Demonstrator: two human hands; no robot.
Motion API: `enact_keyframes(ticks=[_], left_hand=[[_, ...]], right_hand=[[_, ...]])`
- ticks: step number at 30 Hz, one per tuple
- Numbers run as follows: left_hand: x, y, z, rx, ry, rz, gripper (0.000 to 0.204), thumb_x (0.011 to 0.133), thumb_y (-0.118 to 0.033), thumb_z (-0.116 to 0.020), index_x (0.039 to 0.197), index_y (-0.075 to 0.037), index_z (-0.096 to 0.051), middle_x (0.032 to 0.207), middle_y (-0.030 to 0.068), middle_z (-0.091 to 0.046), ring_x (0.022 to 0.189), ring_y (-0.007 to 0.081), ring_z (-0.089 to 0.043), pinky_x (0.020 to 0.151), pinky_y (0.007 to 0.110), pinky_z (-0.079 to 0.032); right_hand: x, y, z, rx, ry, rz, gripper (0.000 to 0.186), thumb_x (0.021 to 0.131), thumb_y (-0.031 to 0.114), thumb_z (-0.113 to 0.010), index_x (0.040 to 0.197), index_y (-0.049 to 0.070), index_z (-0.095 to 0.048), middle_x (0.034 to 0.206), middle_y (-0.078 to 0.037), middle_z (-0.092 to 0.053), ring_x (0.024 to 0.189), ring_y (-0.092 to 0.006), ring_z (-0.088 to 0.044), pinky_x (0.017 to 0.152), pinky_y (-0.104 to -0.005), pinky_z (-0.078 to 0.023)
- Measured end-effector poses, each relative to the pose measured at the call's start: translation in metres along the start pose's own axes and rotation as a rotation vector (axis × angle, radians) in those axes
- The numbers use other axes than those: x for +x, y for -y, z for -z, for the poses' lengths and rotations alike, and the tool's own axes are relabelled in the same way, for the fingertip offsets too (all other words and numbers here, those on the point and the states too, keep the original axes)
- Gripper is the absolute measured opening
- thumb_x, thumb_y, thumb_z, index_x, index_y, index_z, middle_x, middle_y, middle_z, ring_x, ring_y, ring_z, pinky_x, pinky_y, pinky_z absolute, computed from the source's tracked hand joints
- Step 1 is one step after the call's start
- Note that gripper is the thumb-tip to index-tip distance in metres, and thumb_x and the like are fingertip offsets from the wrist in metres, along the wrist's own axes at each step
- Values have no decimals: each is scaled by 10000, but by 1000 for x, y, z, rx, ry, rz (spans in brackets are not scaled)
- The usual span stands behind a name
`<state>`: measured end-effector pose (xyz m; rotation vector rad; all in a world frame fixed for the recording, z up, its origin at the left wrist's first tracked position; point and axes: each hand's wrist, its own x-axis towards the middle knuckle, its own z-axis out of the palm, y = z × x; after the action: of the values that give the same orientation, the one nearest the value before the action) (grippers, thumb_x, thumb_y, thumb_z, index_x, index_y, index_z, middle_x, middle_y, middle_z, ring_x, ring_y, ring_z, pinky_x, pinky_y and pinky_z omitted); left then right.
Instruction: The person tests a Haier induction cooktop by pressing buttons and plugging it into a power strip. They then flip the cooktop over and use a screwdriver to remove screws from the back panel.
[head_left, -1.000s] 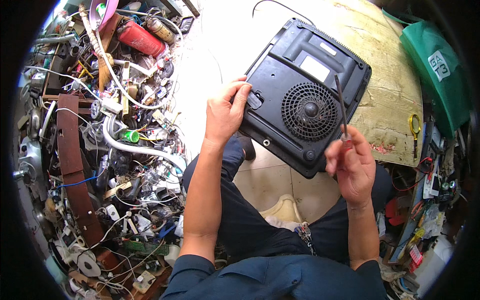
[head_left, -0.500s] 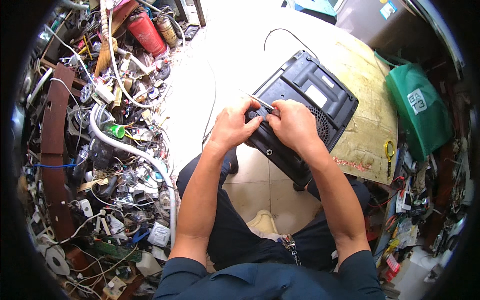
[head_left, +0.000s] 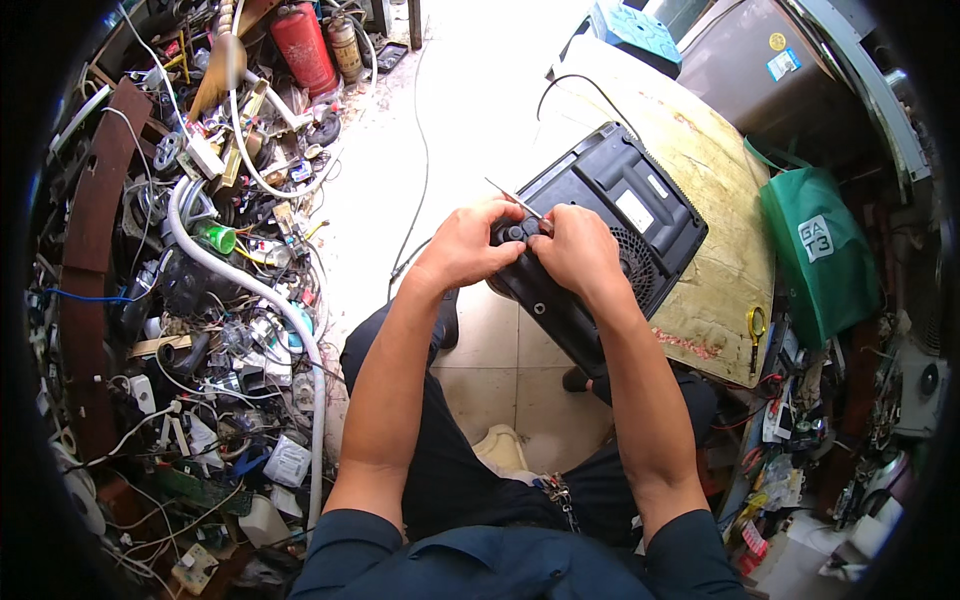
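Observation:
A black appliance (head_left: 596, 172) with a round fan grille and white labels, like an upturned induction cooker, lies tilted over the table's near left edge. My left hand (head_left: 468, 244) is at its left corner, fingers and thumb closing around a dark round foot (head_left: 516, 234). Closed around a screwdriver (head_left: 514, 200), my right hand (head_left: 582, 250) rests on the casing beside that foot. The thin metal shaft points up and left, past my left fingertips; most of the handle is hidden in my right fingers. Whatever the left fingertips pinch cannot be made out clearly.
The yellowish table (head_left: 735, 270) holds a magnifying glass (head_left: 756, 325) at its near right edge. A green bag (head_left: 820, 250) hangs at right. Left lies a heap of cables and parts (head_left: 230, 340), crossed by a white hose (head_left: 270, 290), with a red fire extinguisher (head_left: 303, 52) behind.
The view has shifted, so most of the scene sits further left and lower. Both hands stay at the same corner of the appliance, and the screwdriver shaft still points up and left.

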<state>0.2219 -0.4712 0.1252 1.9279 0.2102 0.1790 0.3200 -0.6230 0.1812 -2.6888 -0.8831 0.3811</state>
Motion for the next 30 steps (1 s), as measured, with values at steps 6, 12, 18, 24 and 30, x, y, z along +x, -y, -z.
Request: enact_keyframes(ticks=[6, 12, 18, 24, 30], left_hand=[[0, -1, 1, 36, 5, -20, 361, 818, -124, -784, 1152, -5, -718, 1073, 122, -730, 980, 233, -695, 901, 345, -543], [1, 2, 2, -84, 53, -16, 332, 827, -109, -774, 1140, -10, -723, 1100, 105, -734, 993, 242, -692, 910, 351, -541], [-1, 2, 3, -86, 35, 42, 350, 848, -53, -789, 1180, 29, -711, 1293, 112, -703, 1170, 192, -659, 1015, 322, -512], [1, -5, 2, 8, 38, -4, 340, 852, -74, -767, 1168, 41, -715, 1288, 147, -704, 1189, 250, -672, 1042, 341, -507], [1, -7, 5, 24, 58, -28, 329, 861, -97, -727, 1160, 39, -724, 1284, 170, -703, 1182, 274, -675, 1045, 351, -502]], right_hand=[[-1, 1, 0, -17, 17, -8, 253, 846, 192, -686, 945, -36, -731, 1024, -267, -733, 995, -445, -714, 879, -515, -570], [-5, -6, -7, 38, -48, 14, 270, 863, 205, -682, 1002, -25, -705, 1061, -258, -712, 1024, -431, -700, 894, -513, -558], [-9, -7, -22, 113, -95, 57, 226, 873, 181, -709, 1022, 10, -703, 1050, -226, -721, 1014, -414, -705, 885, -502, -562], [-17, -1, -19, 90, -160, -4, 268, 832, 207, -782, 993, 6, -705, 988, -215, -741, 964, -403, -720, 830, -477, -570], [-8, -10, -29, 216, -138, -25, 330, 765, 191, -820, 997, -22, -721, 950, -218, -748, 899, -388, -731, 799, -442, -572]])
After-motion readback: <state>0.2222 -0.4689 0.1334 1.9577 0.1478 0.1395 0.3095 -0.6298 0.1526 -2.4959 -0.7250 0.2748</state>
